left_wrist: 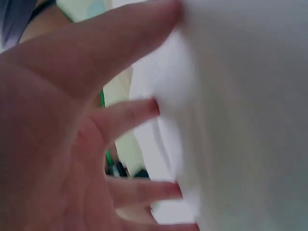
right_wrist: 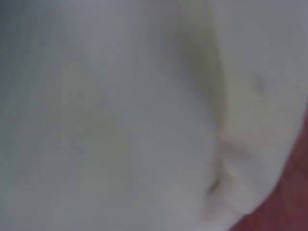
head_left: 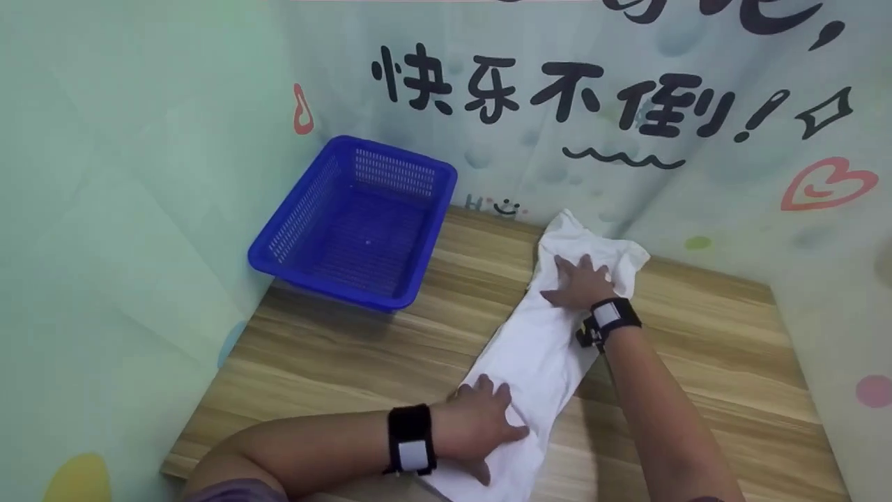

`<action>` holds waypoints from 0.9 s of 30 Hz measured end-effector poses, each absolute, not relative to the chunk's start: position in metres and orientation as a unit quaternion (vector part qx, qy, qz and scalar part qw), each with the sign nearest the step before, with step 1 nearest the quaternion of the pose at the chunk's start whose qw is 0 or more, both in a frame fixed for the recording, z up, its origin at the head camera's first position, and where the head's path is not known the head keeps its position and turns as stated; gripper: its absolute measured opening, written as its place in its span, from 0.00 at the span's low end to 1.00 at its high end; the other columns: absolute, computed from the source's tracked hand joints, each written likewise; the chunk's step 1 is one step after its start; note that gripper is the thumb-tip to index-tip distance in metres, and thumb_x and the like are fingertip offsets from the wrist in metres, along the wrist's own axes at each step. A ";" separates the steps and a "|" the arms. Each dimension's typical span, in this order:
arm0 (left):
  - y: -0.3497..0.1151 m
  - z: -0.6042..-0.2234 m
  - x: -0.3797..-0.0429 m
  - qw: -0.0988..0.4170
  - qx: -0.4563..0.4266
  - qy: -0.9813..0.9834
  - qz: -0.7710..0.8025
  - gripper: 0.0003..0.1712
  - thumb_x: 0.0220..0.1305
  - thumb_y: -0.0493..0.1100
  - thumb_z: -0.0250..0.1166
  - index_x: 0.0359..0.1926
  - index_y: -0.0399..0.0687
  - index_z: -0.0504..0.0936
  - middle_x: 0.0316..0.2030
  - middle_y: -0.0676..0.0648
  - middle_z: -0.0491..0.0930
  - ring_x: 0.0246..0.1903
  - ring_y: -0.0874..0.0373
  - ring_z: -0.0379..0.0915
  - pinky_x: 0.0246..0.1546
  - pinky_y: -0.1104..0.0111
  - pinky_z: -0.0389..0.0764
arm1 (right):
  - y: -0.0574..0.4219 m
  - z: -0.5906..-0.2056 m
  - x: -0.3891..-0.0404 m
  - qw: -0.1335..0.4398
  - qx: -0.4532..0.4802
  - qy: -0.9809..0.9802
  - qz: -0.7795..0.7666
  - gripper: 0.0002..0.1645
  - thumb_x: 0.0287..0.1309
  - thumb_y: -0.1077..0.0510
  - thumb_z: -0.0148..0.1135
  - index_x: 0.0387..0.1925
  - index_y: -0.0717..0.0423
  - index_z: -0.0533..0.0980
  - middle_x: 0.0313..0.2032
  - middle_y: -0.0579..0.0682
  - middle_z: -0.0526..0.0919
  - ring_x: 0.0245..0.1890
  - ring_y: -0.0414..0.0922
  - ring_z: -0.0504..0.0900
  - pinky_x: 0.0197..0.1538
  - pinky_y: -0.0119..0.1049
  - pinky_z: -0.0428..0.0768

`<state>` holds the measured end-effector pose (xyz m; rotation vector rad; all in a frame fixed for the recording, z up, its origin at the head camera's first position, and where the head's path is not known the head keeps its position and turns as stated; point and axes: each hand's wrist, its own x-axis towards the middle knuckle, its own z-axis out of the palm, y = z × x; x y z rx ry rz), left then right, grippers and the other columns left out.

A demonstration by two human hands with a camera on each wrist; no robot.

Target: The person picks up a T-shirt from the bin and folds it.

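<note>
A white cloth [head_left: 529, 348], perhaps a garment, lies as a long folded strip running from the near edge of the tabletop toward the back wall. Its far end flares into two corners. My left hand [head_left: 481, 422] rests on the near part, fingers spread; in the left wrist view its fingertips [left_wrist: 153, 107] touch the fabric. Farther up, my right hand [head_left: 582, 282] lies on the cloth near the flared end with its fingers apart. The right wrist view is blurred, mostly filled by white fabric [right_wrist: 144, 120], with a bit of the hand [right_wrist: 284, 202] at the lower right.
An empty blue plastic basket [head_left: 418, 279] with slotted walls stands at the back left of the wood-grain tabletop [head_left: 334, 348]. A printed curtain wall [head_left: 488, 167] closes off the back, and similar panels rise at the left and right.
</note>
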<state>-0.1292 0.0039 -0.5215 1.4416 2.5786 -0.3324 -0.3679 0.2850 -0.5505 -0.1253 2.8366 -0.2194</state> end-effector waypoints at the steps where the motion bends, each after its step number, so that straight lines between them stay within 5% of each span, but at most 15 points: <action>1: 0.009 -0.523 -0.124 0.079 0.470 0.870 -0.125 0.56 0.36 0.83 0.66 0.71 0.85 0.60 0.65 0.37 0.67 0.57 0.35 0.68 0.38 0.52 0.81 | 0.279 -0.553 -0.373 0.147 -0.047 0.985 -0.077 0.65 0.44 0.15 0.54 0.78 0.38 0.49 0.74 0.74 0.41 0.67 0.83 0.45 0.60 0.79 0.58; 11: 0.058 -0.530 -0.094 0.059 0.402 0.896 -0.178 0.57 0.46 0.90 0.46 0.75 0.77 0.50 0.68 0.39 0.64 0.57 0.38 0.69 0.27 0.58 0.76 | 0.242 -0.550 -0.399 0.140 -0.110 0.981 -0.073 0.64 0.43 0.16 0.58 0.77 0.35 0.50 0.77 0.67 0.41 0.71 0.78 0.42 0.60 0.81 0.51; 15: 0.056 -0.528 -0.090 0.046 0.441 0.877 -0.184 0.51 0.53 0.85 0.48 0.74 0.72 0.53 0.68 0.40 0.65 0.59 0.41 0.68 0.34 0.58 0.79 | 0.248 -0.541 -0.383 0.100 -0.140 0.981 -0.093 0.57 0.51 0.22 0.59 0.77 0.37 0.53 0.76 0.67 0.48 0.73 0.75 0.45 0.64 0.77 0.52; 18: 0.038 -0.526 -0.091 0.018 0.516 0.840 -0.167 0.37 0.61 0.72 0.53 0.68 0.69 0.62 0.63 0.41 0.70 0.54 0.44 0.70 0.35 0.59 0.79 | 0.252 -0.513 -0.345 0.035 -0.198 0.975 -0.092 0.44 0.59 0.34 0.63 0.72 0.43 0.63 0.68 0.66 0.67 0.67 0.68 0.65 0.64 0.67 0.66; 21: 0.014 -0.525 -0.095 -0.007 0.589 0.798 -0.128 0.23 0.65 0.61 0.56 0.60 0.67 0.70 0.54 0.45 0.74 0.45 0.52 0.70 0.27 0.65 0.74 | 0.253 -0.478 -0.285 -0.007 -0.264 0.962 -0.073 0.31 0.59 0.45 0.67 0.63 0.47 0.74 0.51 0.55 0.80 0.48 0.53 0.81 0.51 0.50 0.80; 23: 0.002 -0.525 -0.097 -0.017 0.620 0.778 -0.099 0.18 0.65 0.58 0.57 0.54 0.66 0.73 0.47 0.49 0.74 0.39 0.57 0.67 0.22 0.70 0.67 | 0.255 -0.464 -0.237 -0.009 -0.304 0.950 -0.074 0.26 0.55 0.48 0.71 0.56 0.46 0.78 0.44 0.46 0.82 0.38 0.43 0.82 0.42 0.40 0.82; 27: -0.010 -0.526 -0.097 -0.042 0.657 0.751 -0.052 0.12 0.64 0.55 0.59 0.47 0.65 0.75 0.39 0.53 0.72 0.33 0.61 0.64 0.17 0.73 0.57 | 0.261 -0.472 -0.148 0.047 -0.373 0.919 -0.116 0.23 0.46 0.49 0.75 0.47 0.42 0.80 0.42 0.38 0.81 0.37 0.36 0.81 0.40 0.31 0.81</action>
